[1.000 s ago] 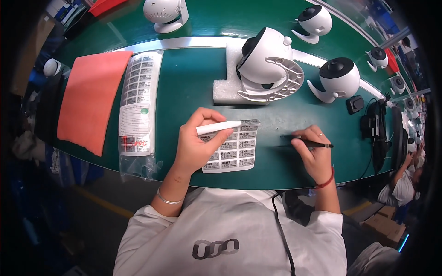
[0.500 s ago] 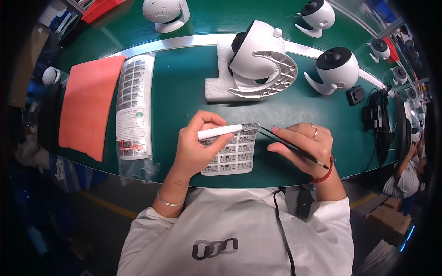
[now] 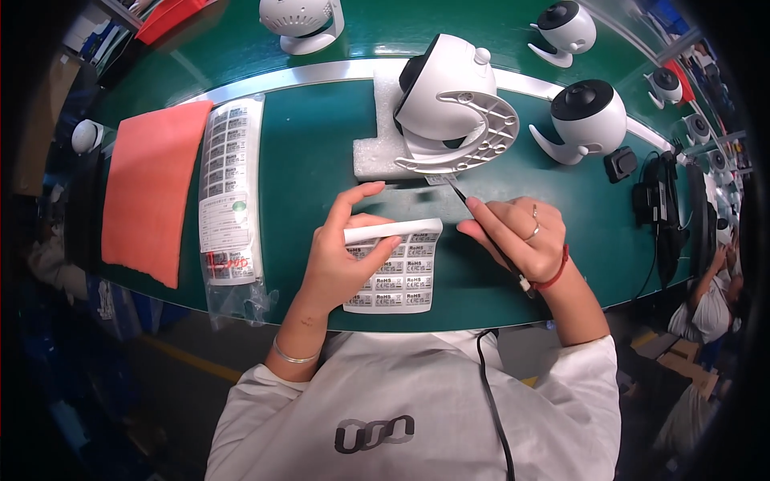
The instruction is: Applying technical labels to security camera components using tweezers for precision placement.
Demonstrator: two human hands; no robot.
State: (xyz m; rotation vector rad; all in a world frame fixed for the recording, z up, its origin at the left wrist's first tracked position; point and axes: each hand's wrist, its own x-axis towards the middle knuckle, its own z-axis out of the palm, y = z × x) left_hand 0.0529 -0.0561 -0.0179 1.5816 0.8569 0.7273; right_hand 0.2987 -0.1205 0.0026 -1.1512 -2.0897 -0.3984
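Note:
My left hand [image 3: 341, 256] pinches a label sheet [image 3: 405, 280] whose top edge is rolled over into a white curl; the index finger stretches free above it. Black tweezers [image 3: 462, 197] are gripped in my right hand [image 3: 521, 240]. At their tip hangs a small silver-grey label [image 3: 439, 179], close to the lower edge of a white rounded device [image 3: 449, 88]. I cannot tell whether the label touches it. That device lies tilted on a white foam block [image 3: 373, 159], with its ribbed, curved stand [image 3: 501, 132] turned toward me.
An orange foam sheet [image 3: 152, 192] and bagged label sheets [image 3: 233, 184] lie at the left. Similar white devices stand at the right [image 3: 589, 120] and at the back [image 3: 301, 24]. A small black block [image 3: 620, 164] and dark cables [image 3: 662, 196] are at the right.
My right hand has moved the tweezers away from the sheet's curled edge, carrying a label up toward the device. My left index finger has lifted off, and the sheet has shifted slightly toward me.

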